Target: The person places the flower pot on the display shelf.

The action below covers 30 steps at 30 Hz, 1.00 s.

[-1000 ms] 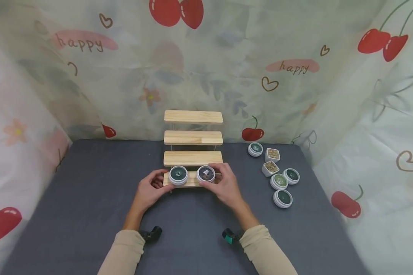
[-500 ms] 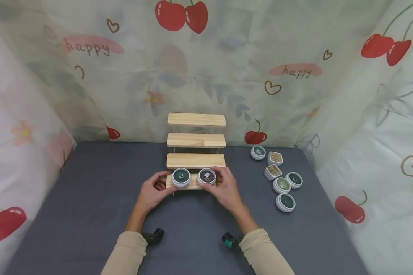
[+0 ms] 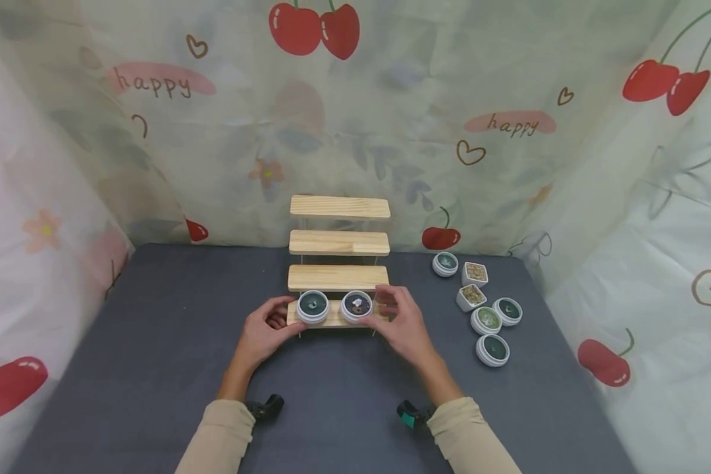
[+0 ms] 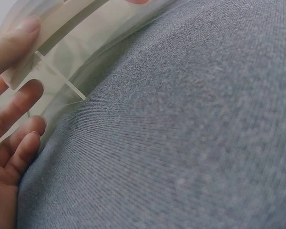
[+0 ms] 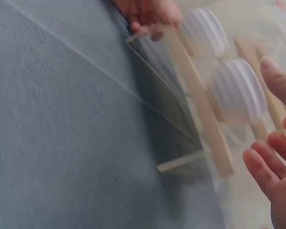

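Observation:
In the head view, my left hand [image 3: 268, 329] holds a round white ridged pot with dark green filling [image 3: 313, 307] at the left of the lowest board [image 3: 334, 316] of a stepped wooden rack. Its thumb [image 4: 25, 29] lies along the front by the pot's base, the other fingers curled beside the board's end. A second white pot, dark-filled with a pale piece on top [image 3: 357, 306], stands right of it on the same board. My right hand [image 3: 404, 324] is spread just right of that pot, fingers parted from its ridged side in the right wrist view.
Three bare boards, the top one [image 3: 340, 206] highest, rise behind on clear supports. To the right on the dark tabletop [image 3: 213, 368] stand several round white pots, one light green [image 3: 486, 320], and two square pots [image 3: 471, 296] with grainy filling. A printed curtain hangs behind.
My right hand has let go of the dark-filled pot and drawn a little to the right. The left hand keeps its place by its pot. The head view has shifted slightly.

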Tool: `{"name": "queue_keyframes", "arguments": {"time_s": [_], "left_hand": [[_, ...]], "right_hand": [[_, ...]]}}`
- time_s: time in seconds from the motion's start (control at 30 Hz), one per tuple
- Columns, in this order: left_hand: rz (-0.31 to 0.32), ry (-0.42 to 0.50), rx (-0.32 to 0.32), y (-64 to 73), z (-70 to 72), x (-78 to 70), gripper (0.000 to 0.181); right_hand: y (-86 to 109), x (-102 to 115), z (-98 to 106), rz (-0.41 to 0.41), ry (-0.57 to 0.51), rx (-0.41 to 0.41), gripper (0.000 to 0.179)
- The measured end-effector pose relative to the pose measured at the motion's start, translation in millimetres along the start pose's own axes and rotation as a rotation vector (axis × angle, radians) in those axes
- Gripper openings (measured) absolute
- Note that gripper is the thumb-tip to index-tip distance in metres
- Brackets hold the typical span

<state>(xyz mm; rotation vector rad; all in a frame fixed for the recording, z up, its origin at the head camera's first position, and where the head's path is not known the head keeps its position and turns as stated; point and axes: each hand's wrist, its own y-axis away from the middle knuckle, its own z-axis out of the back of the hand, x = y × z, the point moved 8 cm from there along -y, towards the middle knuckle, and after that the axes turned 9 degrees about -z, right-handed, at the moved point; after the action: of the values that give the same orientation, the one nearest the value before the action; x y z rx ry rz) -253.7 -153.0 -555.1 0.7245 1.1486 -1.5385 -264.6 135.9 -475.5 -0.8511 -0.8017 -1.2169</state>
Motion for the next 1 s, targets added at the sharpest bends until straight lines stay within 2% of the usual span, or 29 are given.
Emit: {"name": "queue_keyframes", "arguments": {"time_s": [0.3,0.77,1.0], "left_hand": [[0.009,-0.001,0.005,1.1,-0.1,1.7,0.060],[0.009,-0.004,0.010,0.2,-2.3,1.4,0.060],[-0.001,0.002,0.002,0.3,-1.5,2.3,0.061]], "right_hand": [[4.4,-6,47,0.007,0.097,-0.045,0.067],[21.5,-29,112,-0.051,0.178,-0.133,0.071],[33.1,-49,146,-0.097,0.272,-0.208,0.071]]}}
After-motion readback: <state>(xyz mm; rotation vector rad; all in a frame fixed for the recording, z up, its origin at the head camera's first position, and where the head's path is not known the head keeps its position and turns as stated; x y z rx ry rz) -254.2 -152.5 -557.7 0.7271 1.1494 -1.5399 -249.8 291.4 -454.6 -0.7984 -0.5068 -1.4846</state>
